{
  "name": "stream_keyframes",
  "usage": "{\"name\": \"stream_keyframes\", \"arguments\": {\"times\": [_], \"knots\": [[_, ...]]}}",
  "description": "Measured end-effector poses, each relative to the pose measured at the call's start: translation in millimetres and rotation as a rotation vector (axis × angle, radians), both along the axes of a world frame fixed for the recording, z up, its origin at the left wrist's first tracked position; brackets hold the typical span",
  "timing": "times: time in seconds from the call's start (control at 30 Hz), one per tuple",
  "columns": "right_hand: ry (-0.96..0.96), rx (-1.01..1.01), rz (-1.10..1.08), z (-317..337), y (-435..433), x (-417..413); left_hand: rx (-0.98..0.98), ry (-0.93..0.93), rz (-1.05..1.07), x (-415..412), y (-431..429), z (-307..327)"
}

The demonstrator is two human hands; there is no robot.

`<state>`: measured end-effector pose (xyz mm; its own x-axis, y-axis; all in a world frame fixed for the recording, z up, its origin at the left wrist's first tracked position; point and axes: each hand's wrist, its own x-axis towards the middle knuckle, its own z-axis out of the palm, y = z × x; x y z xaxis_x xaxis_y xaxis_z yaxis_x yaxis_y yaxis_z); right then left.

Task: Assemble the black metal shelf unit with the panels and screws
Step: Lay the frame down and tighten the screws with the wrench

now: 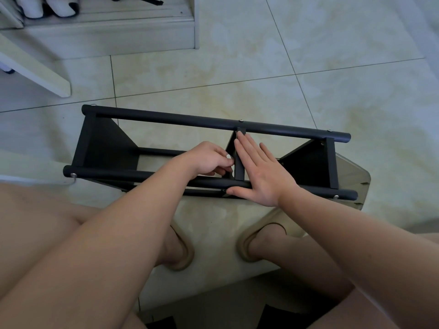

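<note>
The black metal shelf unit (pixel 166 119) lies on its side on the tiled floor in front of me, with two long round tubes across the top and three black panels between them. My right hand (pixel 261 172) lies flat with straight fingers on the middle panel (pixel 239 167) and the near tube. My left hand (pixel 209 160) has its fingers curled against the left face of that middle panel, pinching something small; what it pinches is hidden. Silver screw heads (pixel 241 120) show on the tubes.
A pale cabinet base (pixel 99 32) with shoes on it stands at the back left, and a white slanted board (pixel 35 70) leans beside it. My knees and feet in tan slippers (pixel 251 243) sit just behind the shelf. Bare floor tiles (pixel 332 43) stretch to the right.
</note>
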<state>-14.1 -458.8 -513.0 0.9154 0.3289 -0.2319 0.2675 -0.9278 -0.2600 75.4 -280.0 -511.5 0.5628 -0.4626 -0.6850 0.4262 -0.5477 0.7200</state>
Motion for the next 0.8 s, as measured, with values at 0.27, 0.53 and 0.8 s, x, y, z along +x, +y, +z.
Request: {"name": "stream_keyframes", "arguments": {"times": [0.27, 0.53, 0.8], "knots": [[0.004, -0.003, -0.002, -0.2, -0.4, 0.4, -0.001, 0.032, 0.037, 0.7, 0.4, 2.9], [0.013, 0.006, -0.008, 0.5, -0.3, 0.6, 0.016, 0.023, 0.054, 1.0, -1.4, 5.0], [0.004, 0.014, -0.011, 0.2, -0.2, 0.3, 0.028, 0.038, 0.062, 0.6, -1.9, 4.6]]}}
